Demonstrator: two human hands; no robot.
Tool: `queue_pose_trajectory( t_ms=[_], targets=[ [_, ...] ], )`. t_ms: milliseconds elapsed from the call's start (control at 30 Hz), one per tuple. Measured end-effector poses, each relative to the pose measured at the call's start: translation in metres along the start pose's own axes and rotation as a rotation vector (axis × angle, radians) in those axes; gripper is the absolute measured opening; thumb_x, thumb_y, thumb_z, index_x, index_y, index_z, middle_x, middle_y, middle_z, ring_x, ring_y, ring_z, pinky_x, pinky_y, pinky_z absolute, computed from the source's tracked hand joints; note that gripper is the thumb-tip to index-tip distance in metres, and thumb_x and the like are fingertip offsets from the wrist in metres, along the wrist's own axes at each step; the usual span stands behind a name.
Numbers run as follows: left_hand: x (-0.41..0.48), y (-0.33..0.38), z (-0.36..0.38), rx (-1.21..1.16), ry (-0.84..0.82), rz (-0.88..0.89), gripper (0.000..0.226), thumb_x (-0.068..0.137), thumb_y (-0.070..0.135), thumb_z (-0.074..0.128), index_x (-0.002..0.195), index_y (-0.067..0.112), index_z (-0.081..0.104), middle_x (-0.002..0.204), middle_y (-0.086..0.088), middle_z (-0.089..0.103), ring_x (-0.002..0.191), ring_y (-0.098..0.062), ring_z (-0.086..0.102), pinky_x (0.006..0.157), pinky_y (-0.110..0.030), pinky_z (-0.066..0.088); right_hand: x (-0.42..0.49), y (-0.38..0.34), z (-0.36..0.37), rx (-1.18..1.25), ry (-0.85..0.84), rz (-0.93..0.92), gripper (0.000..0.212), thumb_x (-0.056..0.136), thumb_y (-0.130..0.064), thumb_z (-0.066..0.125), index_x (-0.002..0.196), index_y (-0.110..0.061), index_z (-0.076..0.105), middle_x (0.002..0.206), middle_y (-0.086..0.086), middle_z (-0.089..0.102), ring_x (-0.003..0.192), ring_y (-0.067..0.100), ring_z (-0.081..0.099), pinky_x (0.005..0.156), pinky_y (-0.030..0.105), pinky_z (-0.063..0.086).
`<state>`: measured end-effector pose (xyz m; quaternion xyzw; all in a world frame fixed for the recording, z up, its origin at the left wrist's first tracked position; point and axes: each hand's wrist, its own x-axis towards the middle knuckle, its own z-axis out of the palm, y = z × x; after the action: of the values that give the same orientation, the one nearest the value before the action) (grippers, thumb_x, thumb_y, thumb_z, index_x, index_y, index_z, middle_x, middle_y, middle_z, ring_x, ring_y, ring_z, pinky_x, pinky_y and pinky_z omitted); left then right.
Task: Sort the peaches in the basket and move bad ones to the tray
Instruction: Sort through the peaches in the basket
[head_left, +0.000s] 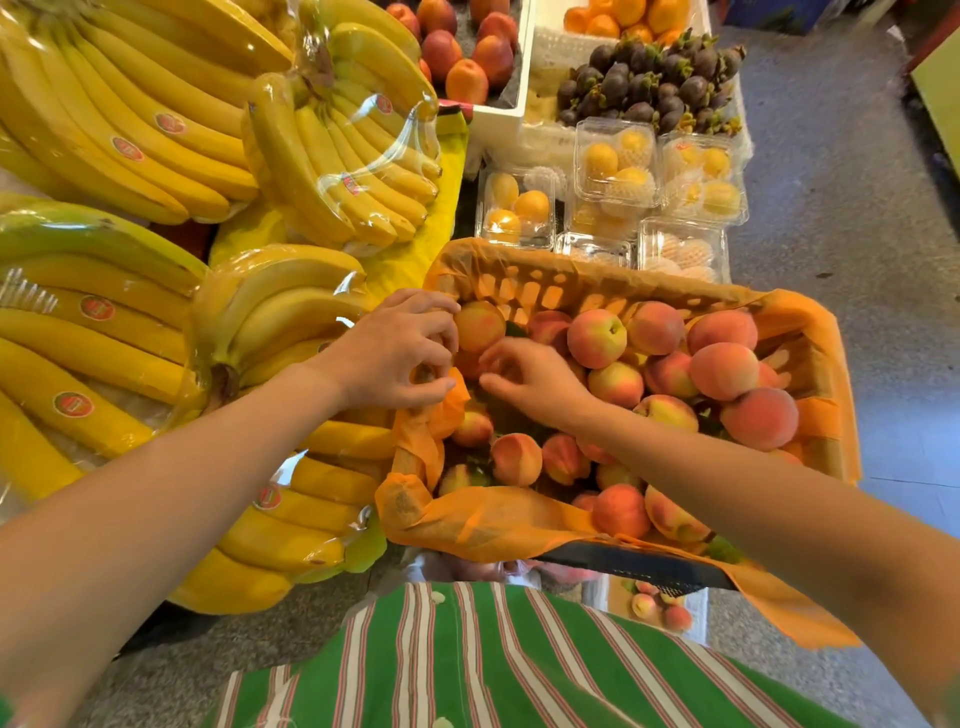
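A basket (571, 280) lined with orange cloth is seen at the centre right of the frame, heaped with red and yellow peaches (722, 371). 2 bare arms are stretched from the lower corners towards the basket's upper left corner. The left hand (395, 353) is curled round the left side of 1 peach (479, 326) that lies against the basket wall. Its fingers are laid over the top and its thumb lower down, so the peach is held in a fairly wide grip. The right hand (535, 376) is set just beside it, fingers bent, with thumb and forefinger brought close together over the fruit beneath. Whether anything is pinched there cannot be told.

A pale tray (618, 597) with a few small peaches is partly seen at the lower centre right, below the basket's near edge and above a green striped shirt (467, 649). Bagged bananas (130, 130) fill the left of the frame. Clear boxes (613, 161) of yellow fruit are stacked at the upper centre right.

The step in hand is judged to be the checking of this 1 peach. It is best lifted clear with light pressure and turned fully so that every side is seen. Soft spots should be felt for without squeezing. Neighbouring peaches are best steadied by the right hand so that none is rolled or bruised.
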<state>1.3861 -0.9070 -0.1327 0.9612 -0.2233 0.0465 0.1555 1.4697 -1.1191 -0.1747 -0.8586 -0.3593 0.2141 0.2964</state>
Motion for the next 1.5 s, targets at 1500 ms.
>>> queue_pose_trajectory(
  t_ms=[1500],
  targets=[
    [0.028, 0.034, 0.004, -0.093, -0.005, 0.0, 0.067, 0.073, 0.071, 0.056, 0.12, 0.024, 0.063, 0.123, 0.003, 0.061, 0.126, -0.02, 0.046, 0.104, -0.044, 0.036, -0.054, -0.02, -0.051, 1.138, -0.471, 0.402, 0.041, 0.094, -0.045, 0.048, 0.123, -0.016, 0.053, 0.108, 0.006, 0.065, 0.091, 0.017, 0.062, 0.077, 0.025, 0.054]
  ],
)
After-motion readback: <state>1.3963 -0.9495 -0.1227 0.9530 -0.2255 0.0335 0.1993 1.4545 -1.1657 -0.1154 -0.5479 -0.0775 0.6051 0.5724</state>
